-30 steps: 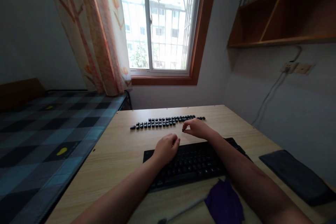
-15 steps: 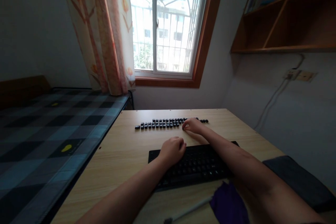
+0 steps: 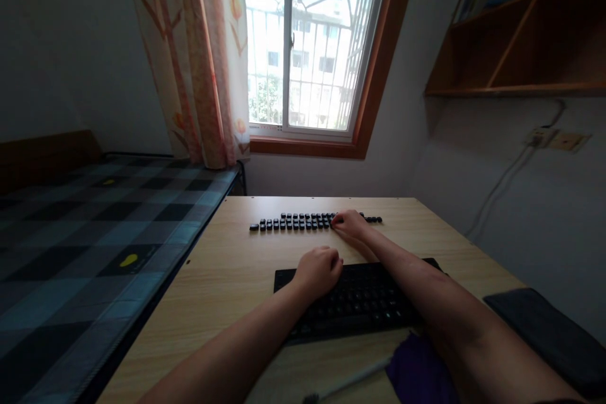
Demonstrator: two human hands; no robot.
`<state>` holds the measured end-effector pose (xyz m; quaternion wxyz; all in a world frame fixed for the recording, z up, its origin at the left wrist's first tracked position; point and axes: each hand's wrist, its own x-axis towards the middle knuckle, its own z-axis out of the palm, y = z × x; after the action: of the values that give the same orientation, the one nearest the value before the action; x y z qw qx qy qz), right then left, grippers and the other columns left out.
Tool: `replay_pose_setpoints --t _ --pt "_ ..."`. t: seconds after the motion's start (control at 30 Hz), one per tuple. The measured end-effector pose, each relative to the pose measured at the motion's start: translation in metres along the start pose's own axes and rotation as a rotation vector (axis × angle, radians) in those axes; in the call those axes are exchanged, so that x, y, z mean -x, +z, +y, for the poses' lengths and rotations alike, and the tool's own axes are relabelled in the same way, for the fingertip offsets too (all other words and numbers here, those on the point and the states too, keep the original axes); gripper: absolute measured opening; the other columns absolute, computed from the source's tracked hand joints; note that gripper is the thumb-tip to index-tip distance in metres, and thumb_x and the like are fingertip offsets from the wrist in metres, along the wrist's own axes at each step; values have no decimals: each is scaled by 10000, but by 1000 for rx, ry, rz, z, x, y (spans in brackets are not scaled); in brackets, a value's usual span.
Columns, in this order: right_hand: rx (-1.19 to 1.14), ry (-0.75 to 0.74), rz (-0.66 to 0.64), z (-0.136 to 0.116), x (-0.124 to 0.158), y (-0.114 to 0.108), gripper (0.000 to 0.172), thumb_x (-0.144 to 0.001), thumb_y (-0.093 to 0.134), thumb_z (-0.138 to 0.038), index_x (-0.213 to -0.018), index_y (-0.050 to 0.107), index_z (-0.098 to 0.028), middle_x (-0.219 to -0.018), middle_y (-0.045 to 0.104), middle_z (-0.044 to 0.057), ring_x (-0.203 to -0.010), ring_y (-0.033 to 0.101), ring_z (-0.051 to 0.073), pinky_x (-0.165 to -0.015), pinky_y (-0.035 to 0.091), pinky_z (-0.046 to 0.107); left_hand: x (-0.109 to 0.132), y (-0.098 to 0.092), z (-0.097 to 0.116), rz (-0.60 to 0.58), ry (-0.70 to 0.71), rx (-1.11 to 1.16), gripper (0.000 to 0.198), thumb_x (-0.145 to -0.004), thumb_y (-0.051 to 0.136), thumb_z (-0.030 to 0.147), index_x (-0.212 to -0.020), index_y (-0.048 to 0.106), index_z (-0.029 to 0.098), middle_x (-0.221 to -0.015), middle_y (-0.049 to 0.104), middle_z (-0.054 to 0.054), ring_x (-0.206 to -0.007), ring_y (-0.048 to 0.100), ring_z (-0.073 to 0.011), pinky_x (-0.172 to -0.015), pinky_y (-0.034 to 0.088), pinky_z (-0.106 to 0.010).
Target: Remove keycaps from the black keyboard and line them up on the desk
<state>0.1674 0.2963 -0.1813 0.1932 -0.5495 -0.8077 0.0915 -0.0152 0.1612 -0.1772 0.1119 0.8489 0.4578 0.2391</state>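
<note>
Rows of small black keycaps (image 3: 296, 222) lie across the far part of the wooden table. My right hand (image 3: 349, 223) is at the right part of these rows, its fingertips pinched at a keycap near the table surface. A black keyboard (image 3: 360, 303) lies closer to me, partly hidden under my forearms. Over its upper left part rests my left hand (image 3: 320, 270), fingers curled closed; whatever they may hold is hidden.
On the table's near side are a purple cloth (image 3: 419, 369) and a thin grey brush (image 3: 350, 382). A dark flat pad (image 3: 544, 334) lies at the right. The bed (image 3: 118, 252) adjoins the table's left edge.
The view has shifted slightly, moving the scene to the right. My right fingertips have moved a little farther back, up against the keycap rows. My left hand stays curled over the keyboard.
</note>
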Motion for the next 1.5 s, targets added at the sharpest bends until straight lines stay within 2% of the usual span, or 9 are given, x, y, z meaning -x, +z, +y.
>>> replay_pose_setpoints --t 0.3,0.47,0.6,0.67,0.8,0.9,1.07,1.23,1.5 --pt "-88 -1 163 -5 10 -12 177 -833 656 -294 -901 779 -186 -954 758 65 -915 673 221 -849 478 283 -1 -2 1 0 1 14 252 -905 470 294 -723 602 182 -786 636 -55 -740 577 -189 -658 395 -309" --pt "-245 97 336 -6 40 -50 651 -1011 212 -490 -995 749 -123 -904 727 130 -871 660 226 -791 497 313 -2 -3 1 -8 2 18 255 -905 470 307 -735 616 187 -792 639 -54 -746 577 -191 -660 404 -307" --pt "-744 285 193 1 93 -84 832 -934 128 -693 -965 744 -134 -553 575 58 -501 528 163 -531 461 280 -3 -3 1 -14 14 25 264 -910 459 306 -726 612 193 -791 635 -55 -728 568 -194 -653 402 -310" --pt "-872 352 82 6 125 -93 777 -905 214 -732 -986 714 -144 -455 457 -6 -404 422 139 -482 433 280 -4 -2 0 -15 18 25 266 -912 458 307 -723 607 195 -785 630 -55 -718 562 -193 -652 399 -309" --pt "-946 366 -29 16 181 -92 457 -824 574 -637 -869 602 -183 -561 506 -34 -507 489 123 -552 433 251 -6 -1 -1 -3 32 31 264 -909 467 309 -708 595 196 -759 613 -51 -719 552 -194 -658 394 -310" --pt "-945 379 -32 20 201 -81 417 -810 593 -609 -779 510 -202 -561 476 -52 -504 457 113 -539 398 239 -7 -1 -1 5 34 33 265 -906 477 308 -690 584 197 -738 600 -46 -709 544 -194 -666 398 -312" --pt "-915 398 121 18 193 -69 415 -870 442 -588 -686 445 -216 -472 339 -75 -411 363 108 -483 366 250 -9 -3 1 -3 38 3 279 -907 464 300 -669 564 195 -727 593 -48 -710 542 -193 -668 400 -309" --pt "-794 375 145 17 178 -64 405 -900 413 -538 -657 422 -214 -534 405 -44 -433 448 123 -466 349 253 -9 -3 0 -13 41 -6 287 -906 450 310 -668 562 195 -715 587 -42 -698 534 -183 -660 400 -304" --pt "-732 362 195 19 185 -53 418 -941 367 -499 -632 405 -221 -525 410 -35 -472 472 145 -524 389 272 -10 -2 -1 -38 36 8 280 -907 452 306 -668 547 197 -727 586 -40 -713 535 -190 -663 393 -316"
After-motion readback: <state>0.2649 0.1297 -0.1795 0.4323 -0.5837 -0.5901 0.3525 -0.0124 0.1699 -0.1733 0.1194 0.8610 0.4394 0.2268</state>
